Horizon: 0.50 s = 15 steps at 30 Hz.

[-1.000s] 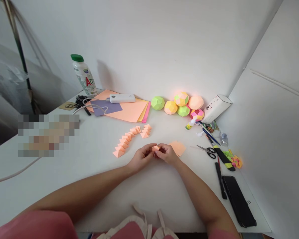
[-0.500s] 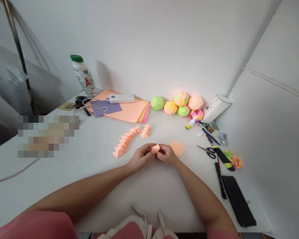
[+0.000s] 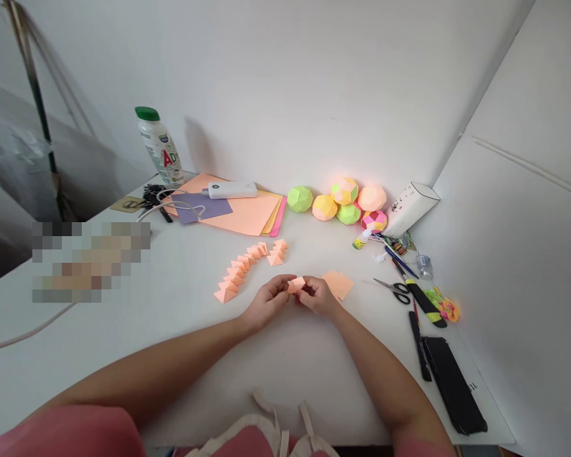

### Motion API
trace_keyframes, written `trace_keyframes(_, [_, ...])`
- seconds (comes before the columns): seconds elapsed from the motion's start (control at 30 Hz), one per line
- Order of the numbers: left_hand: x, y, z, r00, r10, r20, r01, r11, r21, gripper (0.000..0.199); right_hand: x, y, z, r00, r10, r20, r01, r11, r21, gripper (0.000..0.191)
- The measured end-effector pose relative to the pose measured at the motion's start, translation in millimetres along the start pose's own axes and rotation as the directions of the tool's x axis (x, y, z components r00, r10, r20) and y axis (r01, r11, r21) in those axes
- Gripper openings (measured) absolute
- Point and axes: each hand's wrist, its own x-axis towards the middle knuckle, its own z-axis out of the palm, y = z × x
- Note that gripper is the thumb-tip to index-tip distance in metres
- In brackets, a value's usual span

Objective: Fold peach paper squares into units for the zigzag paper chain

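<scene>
Between my two hands is a small folded piece of peach paper (image 3: 296, 285). My left hand (image 3: 267, 301) pinches its left side, and my right hand (image 3: 319, 296) pinches its right side. Both hands are close together, just above the white table. Beyond my left hand, a curved row of folded peach paper pieces (image 3: 235, 271) lies on the table, with a shorter row of folded pieces (image 3: 276, 252) beside its far end. Flat peach paper squares (image 3: 341, 284) lie partly behind my right hand.
At the back lie coloured paper sheets (image 3: 247, 219) under a white power bank (image 3: 232, 190), near a bottle (image 3: 159, 146). Several paper balls (image 3: 324, 207) line the wall. Scissors (image 3: 396, 289), a utility knife (image 3: 426, 302), a glue bottle (image 3: 361, 239) and a black phone (image 3: 455, 385) are on the right.
Both hands keep nearly the same hold on the folded paper, which looks slightly turned. The whole view has shifted a little; the other things on the table stay in place.
</scene>
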Motion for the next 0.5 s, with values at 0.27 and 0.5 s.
trace_keyframes(0.27, [-2.3, 6.0, 4.4, 0.998, -0.004, 0.059, 0.004, 1.0, -0.005, 0.036, -0.3, 1.8, 1.0, 0.997, -0.07, -0.017, 0.069, 0.996, -0.053, 0.006])
trace_keyframes(0.5, [-1.4, 0.2, 2.4, 1.0, 0.016, 0.007, -0.016, 0.996, 0.091, 0.038, 1.7, 4.0, -3.7, 0.997, -0.077, 0.01, 0.073, 0.97, 0.232, 0.013])
